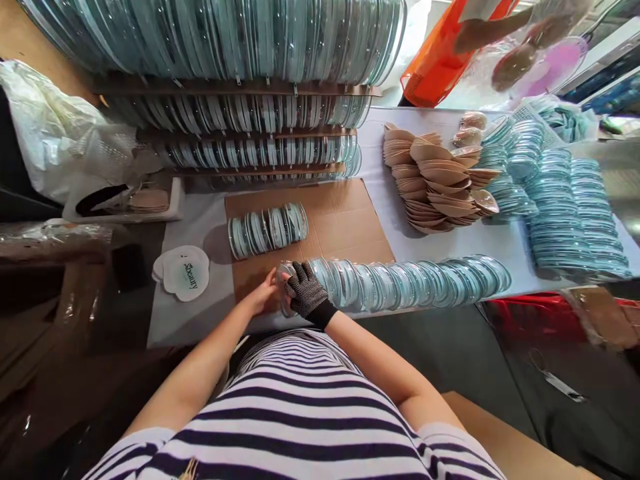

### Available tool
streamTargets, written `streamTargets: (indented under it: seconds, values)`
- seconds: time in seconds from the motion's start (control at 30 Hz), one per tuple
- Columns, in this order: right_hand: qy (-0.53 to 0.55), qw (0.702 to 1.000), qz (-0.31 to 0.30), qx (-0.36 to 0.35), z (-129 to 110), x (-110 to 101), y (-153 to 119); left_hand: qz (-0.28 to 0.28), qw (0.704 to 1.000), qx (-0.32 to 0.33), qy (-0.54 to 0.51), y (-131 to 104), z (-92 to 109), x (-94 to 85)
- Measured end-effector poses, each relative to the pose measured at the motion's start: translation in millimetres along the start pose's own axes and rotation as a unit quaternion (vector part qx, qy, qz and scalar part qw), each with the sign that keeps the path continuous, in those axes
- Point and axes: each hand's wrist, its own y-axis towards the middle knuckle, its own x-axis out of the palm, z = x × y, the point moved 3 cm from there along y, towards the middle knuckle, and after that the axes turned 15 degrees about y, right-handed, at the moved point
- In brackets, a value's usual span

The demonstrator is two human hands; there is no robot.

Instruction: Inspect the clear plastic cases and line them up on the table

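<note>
A long row of pale blue, clear-wrapped round packs [405,287] stands on edge along the table's front. At its left end, both my hands meet around a clear round pack [285,308]. My bare left hand [264,294] has its fingers closed on the left side of this pack. My right hand [307,291], in a black dotted glove, curls its fingers over the pack from the right; the fingertips are partly hidden. Behind my hands, a shorter row of similar packs [267,230] sits on a flat cardboard sheet [345,213].
Racks of larger clear-edged discs [225,40] rise at the back. White scalloped cards [185,273] lie at left, near a white tray [175,200]. Beige curved pieces [435,173] and stacked blue packs [563,207] stand at right. Another person's arm [493,30] shows beyond.
</note>
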Motion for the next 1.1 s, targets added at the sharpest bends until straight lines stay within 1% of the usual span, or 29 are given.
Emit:
streamTargets:
  seconds: [0.03,0.1,0.13,0.2,0.27,0.33,0.43,0.5,0.6,0.67,0.7,0.73,0.77,0.8,0.83,0.87,0.9,0.93,0.97,1.0,1.03,1.07,1.1]
  values:
    - [-0.025,0.999,-0.023,0.018,9,5,0,0.027,0.999,-0.016,0.010,6,-5,6.3]
    - [-0.061,0.996,-0.057,0.029,21,6,1,0.055,0.997,-0.027,0.043,17,-8,15.1]
    - [-0.066,0.996,-0.062,0.023,25,2,3,0.067,0.996,-0.028,0.053,23,-6,16.3]
    - [-0.037,0.997,-0.062,0.003,28,-9,11,0.084,0.994,-0.029,0.067,30,-1,13.5]
    - [0.012,0.998,-0.064,-0.006,27,-20,24,0.085,0.993,-0.039,0.067,33,4,8.7]
    - [0.049,0.996,-0.071,-0.001,26,-26,41,0.073,0.994,-0.055,0.057,32,7,8.5]
    - [0.078,0.994,-0.071,0.018,27,-31,68,0.054,0.996,-0.053,0.038,32,8,22.2]
    - [0.089,0.994,-0.040,0.041,34,-41,88,0.058,0.997,-0.039,0.032,35,9,36.0]
    - [0.082,0.991,0.064,0.090,54,-70,122,0.099,0.994,-0.014,0.037,42,13,49.5]
    - [0.096,0.981,0.114,0.127,68,-89,145,0.138,0.989,0.015,0.041,44,22,48.3]
    - [0.110,0.976,0.121,0.145,74,-94,155,0.157,0.985,0.042,0.052,43,30,44.5]
    - [0.126,0.971,0.118,0.163,79,-97,163,0.170,0.978,0.085,0.086,43,41,39.0]
    - [0.142,0.967,0.111,0.180,83,-97,169,0.180,0.963,0.139,0.145,43,55,32.5]
    - [0.153,0.963,0.102,0.195,86,-95,172,0.188,0.936,0.195,0.227,42,70,25.5]
    - [0.159,0.960,0.097,0.208,88,-92,173,0.193,0.895,0.243,0.320,43,85,18.4]
    - [0.165,0.956,0.098,0.222,91,-90,173,0.197,0.848,0.272,0.410,45,99,11.1]
    - [0.171,0.951,0.104,0.234,93,-91,171,0.197,0.806,0.280,0.483,49,110,3.7]
    - [0.177,0.946,0.116,0.245,96,-94,168,0.196,0.779,0.272,0.530,53,119,-3.9]
    - [0.184,0.942,0.130,0.250,99,-100,164,0.193,0.764,0.261,0.557,57,126,-10.4]
    - [0.192,0.937,0.146,0.251,101,-109,160,0.187,0.763,0.252,0.565,59,131,-15.1]
    - [0.202,0.934,0.163,0.245,102,-121,155,0.182,0.774,0.249,0.553,60,134,-17.5]
    - [0.213,0.932,0.179,0.232,101,-134,149,0.182,0.800,0.252,0.513,59,136,-17.6]
    - [0.222,0.931,0.192,0.215,97,-146,141,0.185,0.844,0.259,0.431,57,138,-16.1]
